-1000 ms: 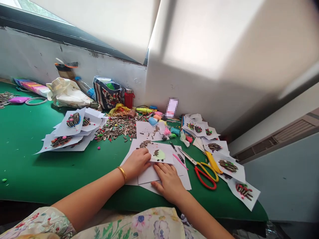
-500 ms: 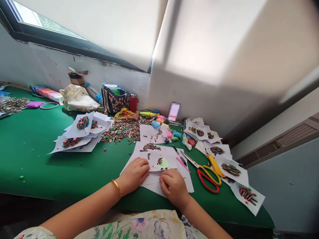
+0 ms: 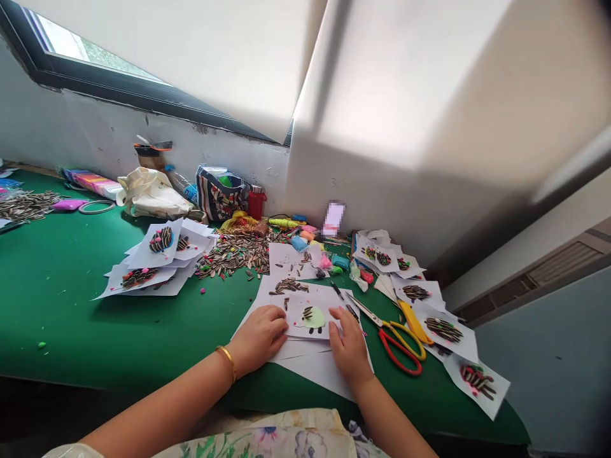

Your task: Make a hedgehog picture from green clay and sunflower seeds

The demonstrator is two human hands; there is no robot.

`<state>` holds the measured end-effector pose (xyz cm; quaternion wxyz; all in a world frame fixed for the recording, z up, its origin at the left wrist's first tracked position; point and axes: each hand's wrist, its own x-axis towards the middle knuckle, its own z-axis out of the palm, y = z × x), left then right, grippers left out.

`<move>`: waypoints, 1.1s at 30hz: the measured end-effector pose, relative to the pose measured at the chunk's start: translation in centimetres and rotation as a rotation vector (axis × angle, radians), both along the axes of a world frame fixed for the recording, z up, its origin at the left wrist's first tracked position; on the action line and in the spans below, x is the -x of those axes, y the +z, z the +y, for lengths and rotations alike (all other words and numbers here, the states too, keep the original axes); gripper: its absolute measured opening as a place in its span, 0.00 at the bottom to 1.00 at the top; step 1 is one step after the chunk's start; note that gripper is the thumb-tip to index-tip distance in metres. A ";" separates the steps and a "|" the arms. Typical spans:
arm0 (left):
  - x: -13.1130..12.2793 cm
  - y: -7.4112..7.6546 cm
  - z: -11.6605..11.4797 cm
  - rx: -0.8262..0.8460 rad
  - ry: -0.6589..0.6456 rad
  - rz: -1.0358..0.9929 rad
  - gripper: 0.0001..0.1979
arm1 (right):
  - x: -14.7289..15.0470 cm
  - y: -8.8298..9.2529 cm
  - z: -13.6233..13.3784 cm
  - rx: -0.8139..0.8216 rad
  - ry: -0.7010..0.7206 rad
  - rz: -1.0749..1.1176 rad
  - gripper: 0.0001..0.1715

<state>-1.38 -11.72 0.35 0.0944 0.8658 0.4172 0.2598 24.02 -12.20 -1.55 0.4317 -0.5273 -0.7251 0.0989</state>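
Observation:
A white card [image 3: 296,327] lies on larger white sheets [image 3: 310,362], bearing a pale green hedgehog shape [image 3: 316,319] with a few seeds on its upper left and dark feet. On the card's left edge rests my left hand [image 3: 261,336], fingers curled together; anything inside them is hidden. My right hand [image 3: 347,340] is at the card's right edge, thumb and fingers apart, holding nothing. Loose striped seeds [image 3: 289,286] lie on paper just above the card.
Scissors [image 3: 398,340] and a yellow cutter [image 3: 415,323] lie right of my right hand. Finished seed cards [image 3: 442,327] line the right edge; more cards [image 3: 160,254] are stacked left. Behind are a seed pile [image 3: 238,251], clay packets [image 3: 300,243], a bag [image 3: 222,194] and a red bottle [image 3: 256,203].
My right hand has moved right and up from the card's bottom edge, and its fingers have opened. The green shape's feet now show. My left hand stays at the card's left side.

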 end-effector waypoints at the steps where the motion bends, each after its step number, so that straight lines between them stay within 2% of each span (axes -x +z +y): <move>1: 0.0 0.0 0.0 0.001 0.002 -0.001 0.04 | 0.0 -0.4 0.3 0.030 -0.023 0.009 0.19; 3: 0.0 0.0 0.1 0.008 0.007 0.002 0.04 | 0.0 -1.0 0.6 0.095 -0.042 0.016 0.23; 7: 0.0 0.2 0.2 0.019 0.012 0.002 0.04 | 0.1 -1.4 0.8 0.173 -0.045 -0.013 0.25; 16: 0.1 0.0 0.6 0.047 0.028 -0.026 0.06 | 0.1 -1.4 1.0 0.186 -0.036 -0.019 0.25; 19: 0.2 -0.6 0.8 0.076 0.079 -0.076 0.11 | 0.0 -1.7 1.2 0.205 -0.027 -0.035 0.25; 23: 1.0 -1.2 1.9 0.105 0.227 -0.149 0.12 | -0.1 -1.7 1.2 0.220 -0.025 -0.040 0.26; 28: 2.6 -0.9 4.0 0.124 0.370 -0.150 0.13 | -0.1 -1.5 1.0 0.192 -0.034 -0.049 0.25; 30: 3.0 -0.5 4.5 0.131 0.381 -0.132 0.13 | -0.1 -1.4 0.9 0.180 -0.043 -0.059 0.25; 33: 2.9 0.1 4.6 0.139 0.310 -0.067 0.16 | -0.1 -1.4 0.9 0.169 -0.057 -0.076 0.25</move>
